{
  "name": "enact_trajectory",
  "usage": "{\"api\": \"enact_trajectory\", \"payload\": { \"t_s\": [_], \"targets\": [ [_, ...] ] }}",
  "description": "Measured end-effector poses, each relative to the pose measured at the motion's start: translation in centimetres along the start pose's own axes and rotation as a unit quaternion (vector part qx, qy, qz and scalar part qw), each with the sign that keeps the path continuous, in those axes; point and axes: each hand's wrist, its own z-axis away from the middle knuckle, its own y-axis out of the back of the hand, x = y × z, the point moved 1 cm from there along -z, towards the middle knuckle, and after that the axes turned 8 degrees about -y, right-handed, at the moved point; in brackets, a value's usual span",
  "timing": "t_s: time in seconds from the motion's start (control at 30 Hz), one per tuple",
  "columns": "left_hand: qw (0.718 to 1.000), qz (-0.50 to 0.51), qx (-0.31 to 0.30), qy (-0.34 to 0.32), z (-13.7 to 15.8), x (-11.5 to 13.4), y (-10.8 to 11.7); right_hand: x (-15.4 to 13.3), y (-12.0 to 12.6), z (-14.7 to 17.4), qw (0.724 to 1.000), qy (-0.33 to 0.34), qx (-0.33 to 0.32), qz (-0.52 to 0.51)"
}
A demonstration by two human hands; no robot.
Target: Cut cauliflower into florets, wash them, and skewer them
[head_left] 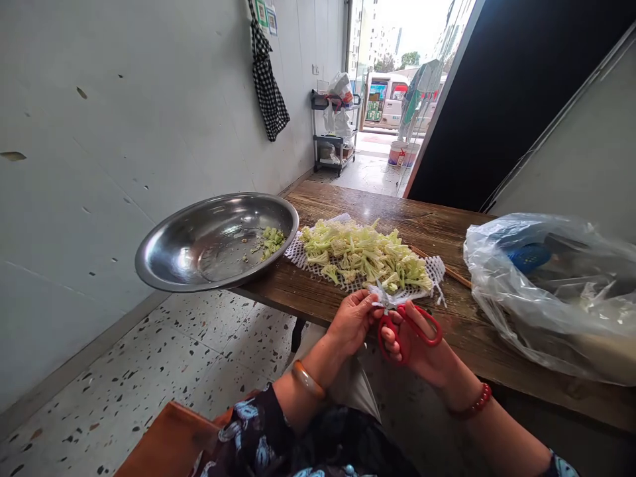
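Observation:
In my right hand (pixel 415 341) is a pair of scissors with red handles (pixel 431 329), fingers and thumb through the loops, blades pointing away from me. My left hand (pixel 352 321) is closed, its thumb and fingertips pinching a white bit that looks like foam netting (pixel 376 293), right beside the blades. Whether it joins the larger net is hard to see. Just beyond both hands, a heap of pale green cauliflower florets (pixel 365 252) lies on white foam netting (pixel 436 268) spread over the brown wooden table (pixel 318 301).
A wide steel basin (pixel 169 275) with some small green bits (pixel 273 242) overhangs the table's left edge. On the right stands a clear plastic bag (pixel 541 318) with something blue inside. A thin wooden stick (pixel 458 277) lies between net and bag. Farther back is a wheeled cart (pixel 318 139).

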Motion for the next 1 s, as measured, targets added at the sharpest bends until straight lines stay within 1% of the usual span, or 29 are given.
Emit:
{"api": "enact_trajectory", "payload": {
  "t_s": [0.1, 0.2, 0.27, 0.3, 0.33, 0.37, 0.4, 0.43, 0.5, 0.53, 0.57, 0.6, 0.63, 0.67, 0.7, 0.8, 0.87, 0.93, 1.0],
  "targets": [
    [0.999, -0.026, 0.022, -0.003, -0.2, -0.1, -0.2, 0.8, -0.3, 0.2, 1.0, -0.012, 0.019, 0.007],
    [0.997, -0.036, 0.063, -0.02, -0.6, 0.0, -0.2, 1.5, -0.6, 1.8, 0.998, -0.014, 0.044, 0.037],
    [0.996, -0.038, 0.073, -0.034, -0.8, 0.1, -0.2, 1.6, -0.5, 3.6, 0.992, 0.005, 0.077, 0.099],
    [0.996, -0.043, 0.067, -0.04, -1.0, 0.1, -0.2, 1.4, -0.3, 4.7, 0.983, 0.019, 0.107, 0.152],
    [0.996, -0.051, 0.056, -0.043, -1.0, 0.1, -0.3, 1.1, 0.1, 5.8, 0.964, 0.036, 0.144, 0.221],
    [0.996, -0.063, 0.043, -0.046, -1.0, 0.0, -0.3, 0.5, 0.7, 6.9, 0.931, 0.059, 0.189, 0.306],
    [0.995, -0.075, 0.031, -0.049, -1.0, -0.1, -0.3, -0.2, 1.5, 7.8, 0.881, 0.083, 0.239, 0.399],
    [0.994, -0.088, 0.021, -0.056, -1.0, -0.2, -0.3, -1.0, 2.4, 8.7, 0.815, 0.106, 0.288, 0.492],
    [0.99, -0.12, -0.001, -0.074, -0.8, -0.6, -0.2, -2.8, 4.7, 9.7, 0.656, 0.154, 0.37, 0.639],
    [0.986, -0.142, -0.015, -0.083, -0.7, -0.7, -0.1, -3.6, 6.0, 10.0, 0.58, 0.174, 0.402, 0.686],
    [0.981, -0.169, -0.03, -0.091, -0.6, -0.8, 0.0, -4.4, 7.3, 10.0, 0.517, 0.188, 0.426, 0.719],
    [0.975, -0.196, -0.044, -0.096, -0.5, -0.9, 0.1, -5.0, 8.5, 9.9, 0.467, 0.197, 0.441, 0.741],
    [0.968, -0.224, -0.053, -0.096, -0.3, -1.0, 0.2, -5.5, 9.6, 9.6, 0.431, 0.202, 0.45, 0.756],
    [0.963, -0.249, -0.056, -0.093, -0.2, -1.0, 0.3, -6.0, 10.6, 9.4, 0.406, 0.202, 0.456, 0.766],
    [0.958, -0.268, -0.054, -0.089, -0.1, -1.0, 0.4, -6.4, 11.3, 9.2, 0.391, 0.199, 0.459, 0.773],
    [0.947, -0.304, -0.039, -0.092, 0.1, -1.0, 0.7, -7.4, 12.1, 8.9, 0.372, 0.197, 0.453, 0.786],
    [0.944, -0.312, -0.037, -0.104, 0.2, -0.9, 0.8, -7.8, 11.6, 9.1, 0.36, 0.221, 0.444, 0.79],
    [0.945, -0.302, -0.046, -0.112, 0.4, -0.7, 0.8, -7.9, 10.6, 9.3, 0.351, 0.265, 0.436, 0.785],
    [0.953, -0.276, -0.056, -0.113, 0.9, -0.4, 1.0, -7.4, 9.2, 9.1, 0.356, 0.308, 0.43, 0.77]
  ]
}}
